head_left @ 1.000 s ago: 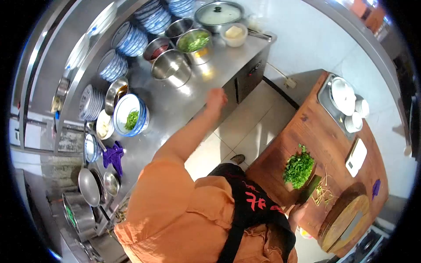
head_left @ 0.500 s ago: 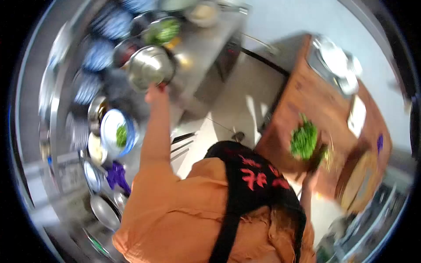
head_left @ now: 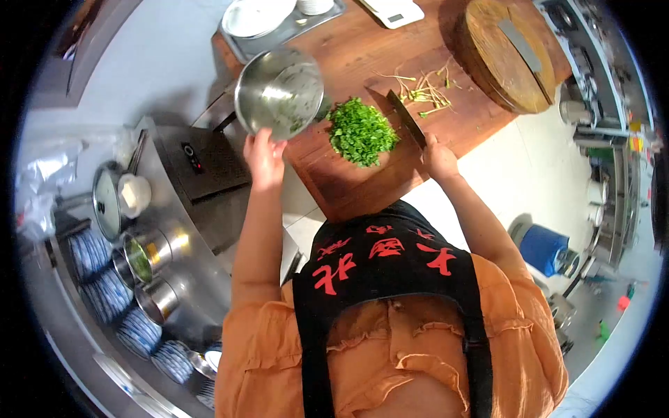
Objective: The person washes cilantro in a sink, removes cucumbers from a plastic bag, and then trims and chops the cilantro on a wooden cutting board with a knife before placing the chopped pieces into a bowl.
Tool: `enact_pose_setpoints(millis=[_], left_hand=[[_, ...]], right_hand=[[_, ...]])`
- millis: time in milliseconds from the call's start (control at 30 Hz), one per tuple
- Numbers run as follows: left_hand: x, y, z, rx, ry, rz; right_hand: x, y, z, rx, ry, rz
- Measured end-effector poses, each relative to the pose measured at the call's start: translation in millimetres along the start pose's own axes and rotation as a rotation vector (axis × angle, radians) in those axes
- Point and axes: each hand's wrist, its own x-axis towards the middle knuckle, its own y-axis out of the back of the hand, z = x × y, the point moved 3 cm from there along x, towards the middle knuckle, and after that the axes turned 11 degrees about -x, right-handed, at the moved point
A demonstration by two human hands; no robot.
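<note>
My left hand is closed on the rim of a steel mixing bowl, which is tilted with its inside facing me. A few green bits cling to its inner wall. The bowl hangs by the left edge of a wooden table, close to a heap of chopped green herbs. In my right hand is the handle of a cleaver, its dark blade standing just right of the heap. Pale cut stems lie scattered beyond the blade.
A round chopping block with another cleaver on it occupies the table's right end. A tray with white plates and a scale stand at the back. Pots and stacked bowls fill the left counter; a blue gas cylinder stands right.
My view and body have turned right, from the steel counter to the wooden table. The steel bowl has come across in my left hand, from above the counter to beside the chopped herbs.
</note>
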Motion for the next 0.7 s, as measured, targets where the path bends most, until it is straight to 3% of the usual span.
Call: enact_pose_setpoints(millis=[100,167,367,467,567,700], left_hand=[[33.0,-72.2,-26.8,0.092,0.033,-0.015],[49.2,-97.5,-41.6,0.155,0.030,-0.013],[53.5,-92.3,-64.5,0.232,-0.018,-0.065],[49.6,-47.4,-80.4,0.865,-0.450,-0.135],[34.6,-37.8,-91.1,1.139,-0.537,-0.336],[37.9,-34.1,-109.9,1.305,-0.668,-0.653]], right_hand=[[-4.2,11.9,-4.7,0.012,-0.062,-0.076],[-10.8,10.3,-3.4,0.025,-0.061,-0.011],[-28.5,16.7,-14.6,0.062,-0.078,-0.061],[-39.5,5.5,-25.1,0.088,-0.046,-0.042],[-54.6,-9.9,-36.3,0.085,0.013,-0.010],[-74.0,-16.9,-30.2,0.268,-0.189,0.060]])
